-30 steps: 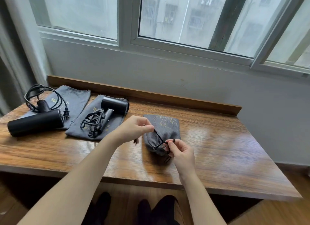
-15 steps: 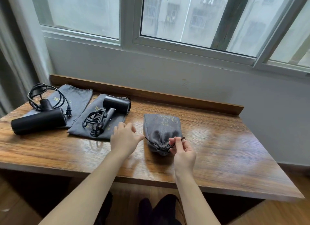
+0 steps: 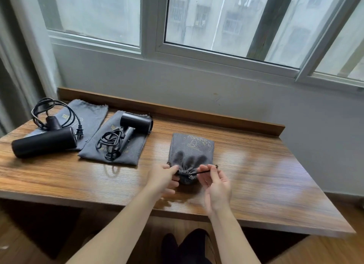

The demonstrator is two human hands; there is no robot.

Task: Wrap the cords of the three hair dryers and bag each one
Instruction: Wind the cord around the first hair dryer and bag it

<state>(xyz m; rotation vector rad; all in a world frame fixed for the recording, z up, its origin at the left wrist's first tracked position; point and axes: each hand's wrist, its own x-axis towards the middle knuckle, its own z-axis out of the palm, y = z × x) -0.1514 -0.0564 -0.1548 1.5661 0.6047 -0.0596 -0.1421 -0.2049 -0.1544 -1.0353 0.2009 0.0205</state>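
Note:
A filled grey drawstring bag (image 3: 192,148) lies in the middle of the wooden table (image 3: 256,175), its neck gathered toward me. My left hand (image 3: 164,177) grips the gathered neck. My right hand (image 3: 215,182) pinches the black drawstring (image 3: 201,172), which runs taut from the neck. A black hair dryer (image 3: 136,123) with a bundled cord lies on a flat grey bag (image 3: 128,151) left of centre. Another black hair dryer (image 3: 44,142), its cord (image 3: 51,110) in loose loops, rests on a second flat grey bag (image 3: 92,114) at the far left.
A raised wooden lip (image 3: 197,116) runs along the table's back edge under a window wall. A curtain (image 3: 11,66) hangs at the left. My dark shoes (image 3: 185,246) show below the table's near edge.
My left hand came back from the left to the bag's neck and took hold of it. My right hand pulled the drawstring out to the right, and the neck has closed tighter.

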